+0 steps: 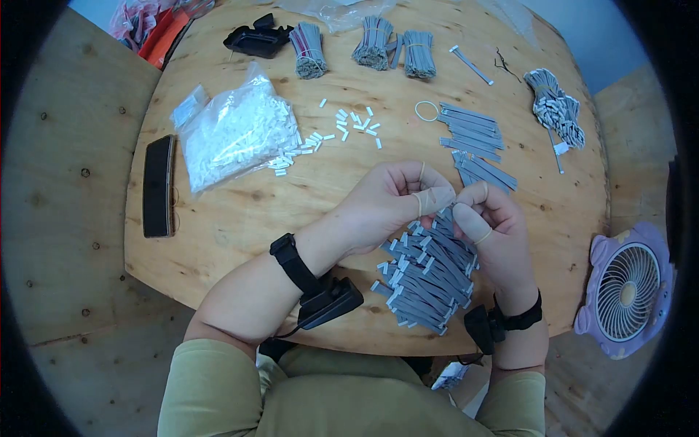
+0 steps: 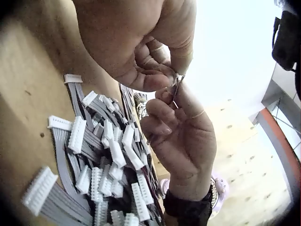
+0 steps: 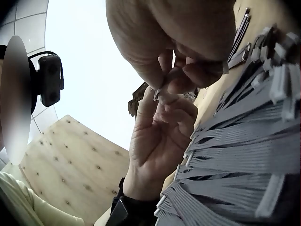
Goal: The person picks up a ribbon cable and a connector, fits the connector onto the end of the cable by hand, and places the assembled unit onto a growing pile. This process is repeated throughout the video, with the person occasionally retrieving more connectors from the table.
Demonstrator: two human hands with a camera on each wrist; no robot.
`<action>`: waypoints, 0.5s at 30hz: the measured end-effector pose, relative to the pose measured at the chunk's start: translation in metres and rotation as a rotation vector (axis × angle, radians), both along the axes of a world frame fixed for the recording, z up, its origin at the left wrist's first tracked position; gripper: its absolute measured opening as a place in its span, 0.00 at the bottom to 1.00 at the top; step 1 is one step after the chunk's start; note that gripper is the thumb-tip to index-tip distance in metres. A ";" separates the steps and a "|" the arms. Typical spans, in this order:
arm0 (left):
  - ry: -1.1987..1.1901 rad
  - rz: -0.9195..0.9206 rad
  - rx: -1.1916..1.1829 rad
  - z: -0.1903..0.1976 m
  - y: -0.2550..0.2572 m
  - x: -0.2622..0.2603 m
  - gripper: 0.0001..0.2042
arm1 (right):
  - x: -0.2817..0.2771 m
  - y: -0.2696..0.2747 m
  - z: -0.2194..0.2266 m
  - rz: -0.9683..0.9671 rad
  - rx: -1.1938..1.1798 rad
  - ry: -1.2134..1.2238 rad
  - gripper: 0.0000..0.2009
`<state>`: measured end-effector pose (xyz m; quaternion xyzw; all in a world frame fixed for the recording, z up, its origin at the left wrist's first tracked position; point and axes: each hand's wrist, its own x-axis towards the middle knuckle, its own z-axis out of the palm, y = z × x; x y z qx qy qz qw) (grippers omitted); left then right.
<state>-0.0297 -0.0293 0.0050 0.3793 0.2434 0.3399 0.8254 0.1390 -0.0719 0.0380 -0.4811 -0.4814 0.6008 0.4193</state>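
Our plywood bench [image 1: 211, 247] carries a bag [image 1: 233, 138] of white connectors at 10 o'clock. Our left hand [image 1: 386, 200] pinches with thumb and fingertips. Grey ribbon cables [image 1: 429, 280] pile up at 4 o'clock, long axes mostly 10 to 4, plugs towards 10; they look light and bendy, best taken by the plugs. Just beyond the pile, between our fingertips, is a small piece [image 2: 177, 89], mostly hidden; its visible edge runs 1 to 7 o'clock in the left wrist view. It seems light, slippery, best pinched at the edges. Our right hand [image 1: 502, 226] pinches it too.
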 end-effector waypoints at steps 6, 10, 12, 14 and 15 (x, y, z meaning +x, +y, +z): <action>-0.036 -0.005 -0.030 0.000 -0.001 0.000 0.07 | -0.001 0.000 0.001 0.006 0.012 0.020 0.04; -0.051 -0.012 -0.061 0.000 0.000 0.000 0.07 | 0.000 0.000 0.001 0.012 0.004 0.017 0.03; -0.060 -0.019 -0.076 -0.001 0.000 0.000 0.07 | -0.002 -0.001 0.001 0.011 0.017 0.018 0.03; -0.065 -0.029 -0.078 -0.003 0.000 -0.001 0.07 | -0.002 -0.001 0.001 0.013 0.024 0.019 0.03; -0.068 -0.034 -0.091 -0.002 0.000 -0.001 0.07 | -0.002 0.000 0.000 0.015 0.026 0.018 0.03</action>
